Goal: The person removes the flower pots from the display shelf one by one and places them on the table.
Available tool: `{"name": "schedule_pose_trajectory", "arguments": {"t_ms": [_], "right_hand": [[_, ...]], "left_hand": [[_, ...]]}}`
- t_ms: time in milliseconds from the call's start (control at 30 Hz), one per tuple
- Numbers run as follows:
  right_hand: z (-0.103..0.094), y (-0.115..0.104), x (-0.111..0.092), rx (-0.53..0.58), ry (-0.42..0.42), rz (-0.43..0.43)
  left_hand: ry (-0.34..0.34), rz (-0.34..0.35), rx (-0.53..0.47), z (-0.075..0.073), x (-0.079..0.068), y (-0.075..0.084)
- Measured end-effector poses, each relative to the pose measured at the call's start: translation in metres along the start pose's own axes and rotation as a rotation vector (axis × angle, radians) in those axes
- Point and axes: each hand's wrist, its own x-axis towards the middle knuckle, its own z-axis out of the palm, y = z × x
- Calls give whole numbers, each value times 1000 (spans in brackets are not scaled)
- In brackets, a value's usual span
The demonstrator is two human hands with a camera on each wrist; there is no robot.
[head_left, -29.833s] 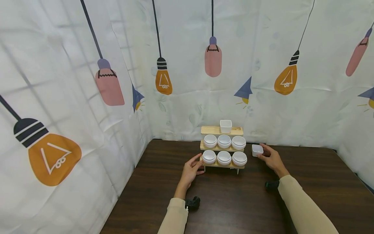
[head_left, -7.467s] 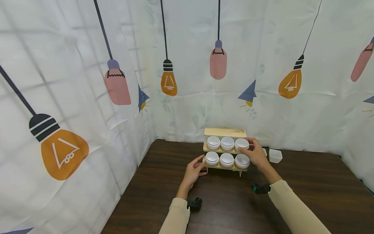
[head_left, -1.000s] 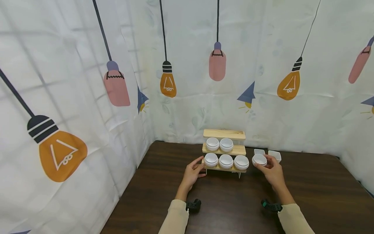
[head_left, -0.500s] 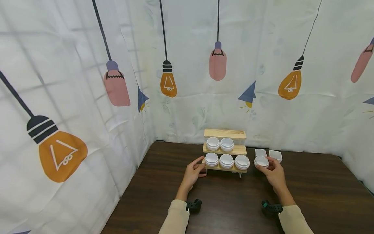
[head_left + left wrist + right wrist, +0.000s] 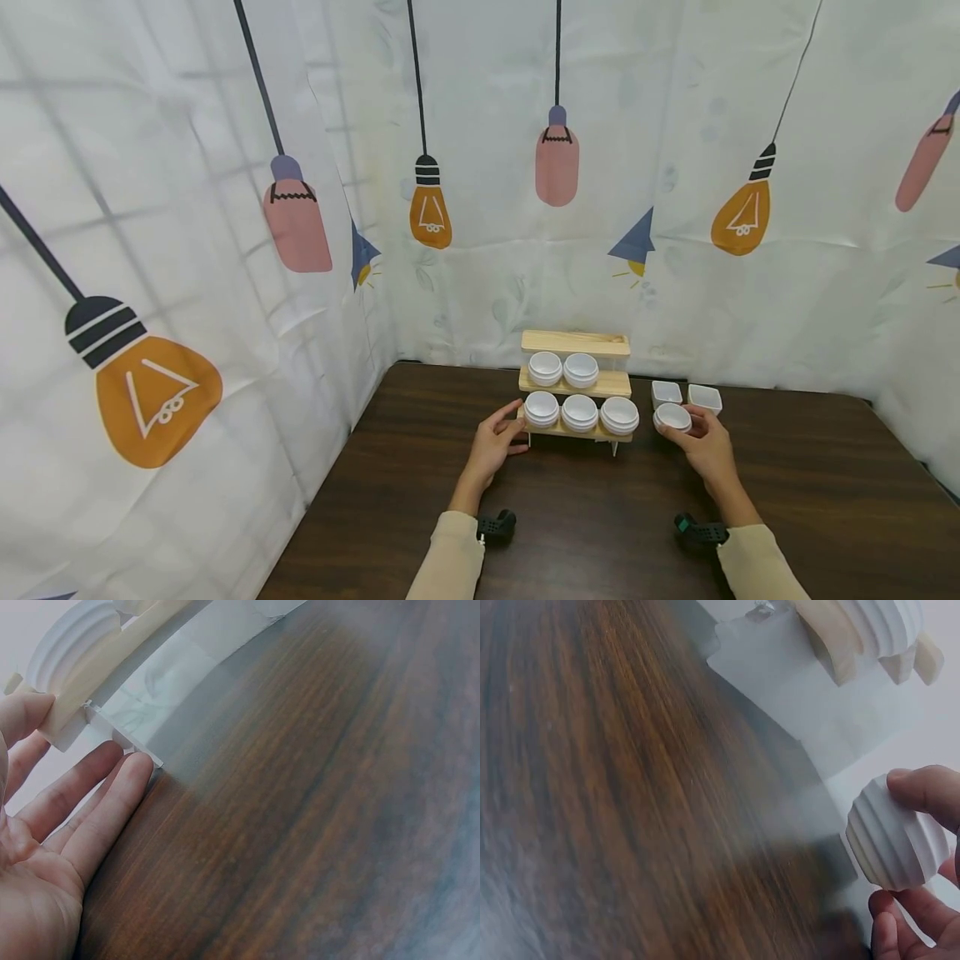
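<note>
A three-tier wooden rack (image 5: 613,385) with clear supports stands on the dark wood table. Several round white ribbed bowls fill its bottom tier, and two more, including one bowl (image 5: 581,371), sit on the middle tier. My left hand (image 5: 489,448) holds the left end of the bottom shelf (image 5: 71,712), fingertips beside the clear support. To the right of the rack, my right hand (image 5: 707,450) pinches a round white bowl (image 5: 896,832) between thumb and fingers. Whether that bowl touches the table cannot be told. Two square white bowls (image 5: 666,392) stand just behind it.
The bare top shelf (image 5: 575,342) is near the back curtain (image 5: 465,300), printed with lamps. The dark table (image 5: 585,517) spreads in front of the rack and to both sides. Another curtain (image 5: 225,400) runs along the left.
The square bowl left the top tier for the table. My right hand took the round bowl from the middle tier's right end, then shifted it slightly rightward. My left hand stays at the rack.
</note>
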Motion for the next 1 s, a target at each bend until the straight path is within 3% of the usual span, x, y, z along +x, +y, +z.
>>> {"name": "schedule_pose_trajectory", "arguments": {"t_ms": [1000], "right_hand": [[-7,6,10,-65,-152,20]], "left_hand": [[3,-12,3,0,1,0]]}}
